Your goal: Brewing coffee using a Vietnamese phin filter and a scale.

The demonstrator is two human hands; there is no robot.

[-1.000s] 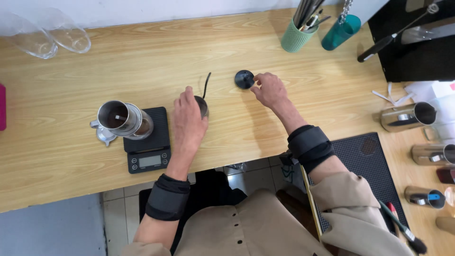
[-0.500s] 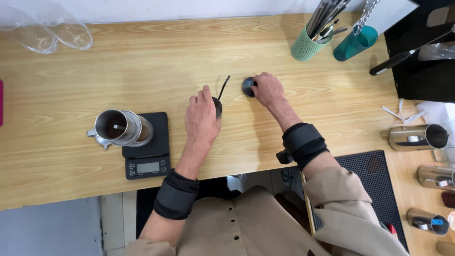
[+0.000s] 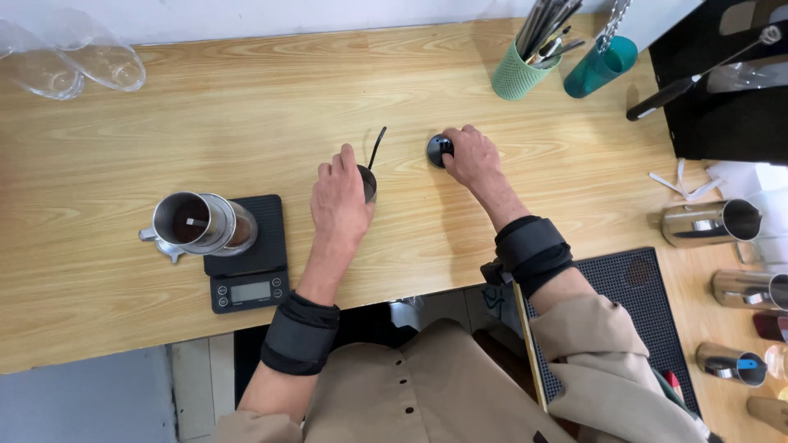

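— While you look down past the beige coat, what lies nearest?
— One black ridged mat (image 3: 632, 312) at the near right edge of the worktop (image 3: 164, 123), and one black digital scale (image 3: 246, 262) at the near left. On the scale stands one steel brewer (image 3: 197, 223) with dark grounds inside.

— And the hands?
— Two, each with a black band on the wrist. The left hand (image 3: 338, 205) curls closed around one small dark cup (image 3: 367, 182) near the middle of the worktop; one thin black handle (image 3: 377, 148) sticks up out of the cup, tilted away. The right hand (image 3: 469, 157) rests just beside it to the right, fingers closed over one small round black knob (image 3: 439, 150) that sits on the wood.

— Anything at the right side?
— Two steel pitchers show plainly there: one (image 3: 710, 223) lying with its mouth to the right, one (image 3: 751, 289) nearer, partly cut off. Smaller pieces below them I cannot make out.

— Farther back?
— Two tool cups, one light green (image 3: 515, 78), one teal (image 3: 599, 70), both holding utensils. At the far left corner, two clear glass vessels (image 3: 74, 61) lie side by side.
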